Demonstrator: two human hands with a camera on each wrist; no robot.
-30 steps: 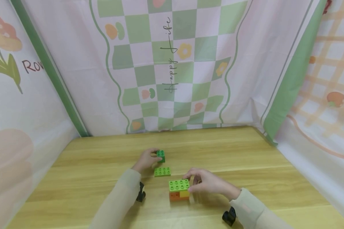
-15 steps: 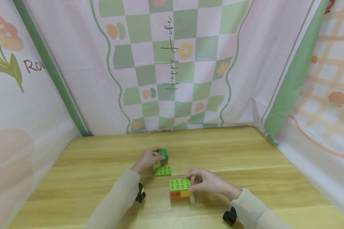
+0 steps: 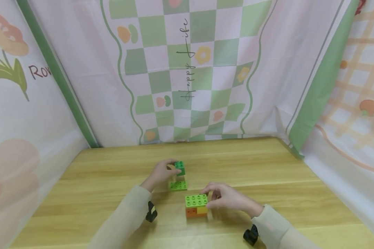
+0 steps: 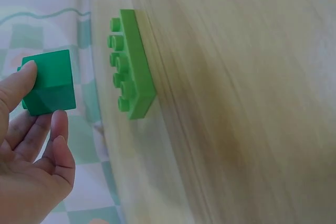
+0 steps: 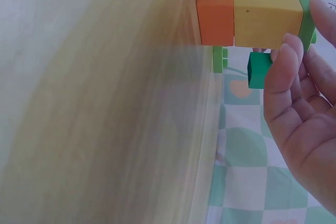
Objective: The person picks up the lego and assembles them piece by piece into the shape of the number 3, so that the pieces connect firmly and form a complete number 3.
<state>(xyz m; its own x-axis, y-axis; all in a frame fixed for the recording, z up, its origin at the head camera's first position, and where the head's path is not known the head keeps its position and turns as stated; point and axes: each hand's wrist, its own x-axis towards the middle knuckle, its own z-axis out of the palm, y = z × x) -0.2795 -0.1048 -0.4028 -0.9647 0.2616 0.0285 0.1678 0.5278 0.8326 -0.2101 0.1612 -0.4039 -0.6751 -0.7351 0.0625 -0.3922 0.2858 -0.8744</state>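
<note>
My left hand (image 3: 162, 174) pinches a dark green building brick (image 3: 180, 168) between thumb and fingers; in the left wrist view, this brick (image 4: 50, 82) hangs above the table with its studs facing away. Just in front of it lies a flat light green brick (image 3: 178, 186), studs up. Nearer the person stands a stack: an orange brick (image 3: 191, 213) at the bottom, a yellow brick (image 5: 268, 13) on its right part, and a light green plate brick (image 3: 196, 200) on top. My right hand (image 3: 227, 197) grips the top plate's right end, thumb in front and fingers behind.
The wooden table (image 3: 252, 166) extends around the bricks to a patterned cloth (image 3: 199, 69) hanging at the back. Black wrist cameras sit under the left sleeve (image 3: 124, 214) and the right sleeve (image 3: 277, 226).
My left hand has raised the dark green brick a little and moved it slightly right, away from the table. My right hand and the stack have stayed in place.
</note>
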